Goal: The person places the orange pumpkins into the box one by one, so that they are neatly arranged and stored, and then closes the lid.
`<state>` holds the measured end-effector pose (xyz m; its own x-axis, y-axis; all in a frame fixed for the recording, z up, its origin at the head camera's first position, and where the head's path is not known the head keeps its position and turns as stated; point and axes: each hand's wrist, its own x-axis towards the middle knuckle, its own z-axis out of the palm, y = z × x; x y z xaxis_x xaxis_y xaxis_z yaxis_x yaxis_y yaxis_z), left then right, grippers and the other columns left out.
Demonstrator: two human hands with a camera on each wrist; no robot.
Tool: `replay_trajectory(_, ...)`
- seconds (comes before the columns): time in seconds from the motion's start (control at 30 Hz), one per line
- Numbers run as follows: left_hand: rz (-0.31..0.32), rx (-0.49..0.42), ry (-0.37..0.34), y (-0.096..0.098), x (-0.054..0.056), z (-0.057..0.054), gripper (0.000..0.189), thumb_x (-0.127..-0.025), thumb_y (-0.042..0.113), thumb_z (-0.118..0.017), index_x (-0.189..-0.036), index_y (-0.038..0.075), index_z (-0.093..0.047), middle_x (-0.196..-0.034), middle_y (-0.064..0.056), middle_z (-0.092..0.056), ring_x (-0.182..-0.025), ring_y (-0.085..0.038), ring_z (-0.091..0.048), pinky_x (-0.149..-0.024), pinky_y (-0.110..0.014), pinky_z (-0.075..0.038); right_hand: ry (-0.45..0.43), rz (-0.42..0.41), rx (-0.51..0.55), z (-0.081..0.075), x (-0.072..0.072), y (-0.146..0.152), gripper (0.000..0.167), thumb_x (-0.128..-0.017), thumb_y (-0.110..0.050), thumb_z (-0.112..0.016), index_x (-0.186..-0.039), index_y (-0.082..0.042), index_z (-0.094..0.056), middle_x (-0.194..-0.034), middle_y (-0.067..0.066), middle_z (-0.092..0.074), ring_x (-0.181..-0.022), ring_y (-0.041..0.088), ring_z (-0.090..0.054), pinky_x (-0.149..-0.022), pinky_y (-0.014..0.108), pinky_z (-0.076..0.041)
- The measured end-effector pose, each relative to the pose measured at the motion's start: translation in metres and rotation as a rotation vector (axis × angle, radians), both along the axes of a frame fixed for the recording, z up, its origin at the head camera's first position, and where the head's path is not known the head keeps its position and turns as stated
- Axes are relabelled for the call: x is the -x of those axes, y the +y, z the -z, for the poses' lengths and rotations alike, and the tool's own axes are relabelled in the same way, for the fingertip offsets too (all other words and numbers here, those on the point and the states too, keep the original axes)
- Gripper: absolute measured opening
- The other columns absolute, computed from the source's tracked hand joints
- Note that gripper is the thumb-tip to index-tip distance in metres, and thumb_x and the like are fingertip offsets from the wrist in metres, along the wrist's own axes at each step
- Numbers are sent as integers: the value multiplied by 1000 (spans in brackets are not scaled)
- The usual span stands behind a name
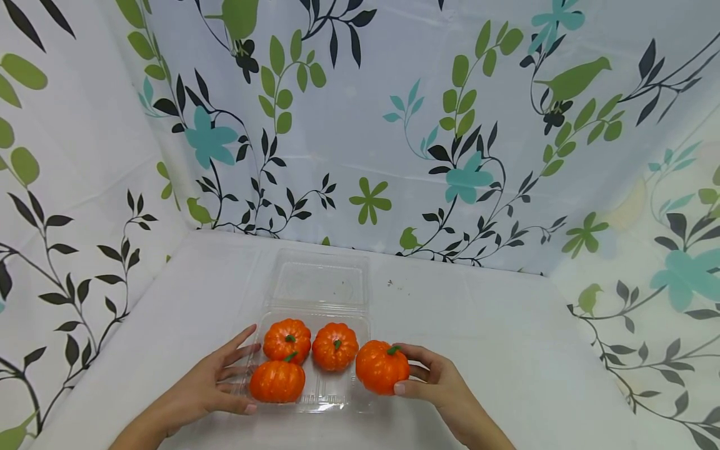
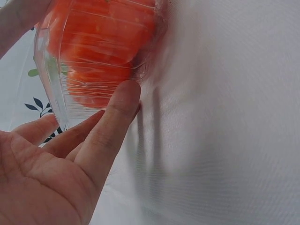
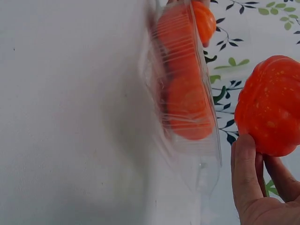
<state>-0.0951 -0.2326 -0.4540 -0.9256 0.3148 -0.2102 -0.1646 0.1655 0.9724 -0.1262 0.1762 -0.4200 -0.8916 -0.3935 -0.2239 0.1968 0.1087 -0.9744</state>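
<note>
My right hand [image 1: 435, 378] grips a small orange toy pumpkin [image 1: 382, 367] with a green stem, over the right edge of a clear plastic container [image 1: 329, 398]. In the right wrist view this pumpkin [image 3: 272, 105] is raised beyond the container's rim, thumb and fingers around its side. Three similar pumpkins sit inside: one at back left [image 1: 279, 340], one at back right [image 1: 332, 351] and one at front left [image 1: 275, 382]. Against the container's left side rests my left hand [image 1: 210, 384], fingers spread and fairly straight. The left wrist view shows its thumb [image 2: 119, 105] at the ribbed wall.
The container's clear lid [image 1: 320, 281] lies folded back behind it on the white tabletop [image 1: 478, 325]. A cloth printed with leaves and birds [image 1: 360, 144] hangs behind and at both sides. Small dark specks [image 1: 394, 284] lie right of the lid.
</note>
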Motion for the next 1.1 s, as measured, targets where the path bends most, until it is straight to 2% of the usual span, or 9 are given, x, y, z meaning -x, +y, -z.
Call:
replay_trajectory(0.27,-2,1,-4,0,-1,-1,117,-77,9,-88,-164,23,-11,-159,-34,-22,-136,-52,-41,-98,-47,-53,-9,-61,-11,1,1,-21,57,-90,-21,-77,-139,-2,-57,-137,10,-59,-116,26,-62,-96,37,-54)
replay_trajectory(0.53,0,-13,0,-1,-1,0,117,-77,9,-88,-164,22,-12,-159,-35,-21,-136,-51,-41,-98,-46,-53,-21,-70,-69,0,1,-33,58,-91,-26,-76,-139,0,-57,-130,9,-64,-108,25,-67,-96,38,-55)
replay_trajectory(0.87,8,-25,9,-2,-1,2,117,-77,6,-88,-164,22,-11,-159,-35,-20,-135,-51,-43,-98,-46,-53,36,-88,-125,0,1,-40,53,-91,-26,-77,-136,-3,-61,-126,9,-65,-105,24,-67,-92,37,-57)
replay_trajectory(1.1,3,-12,1,-1,-1,1,117,-77,9,-88,-164,22,-11,-159,-35,-21,-136,-51,-42,-98,-46,-53,102,-89,-211,-3,1,-46,50,-89,-31,-78,-130,-5,-66,-125,7,-68,-100,23,-68,-86,36,-59)
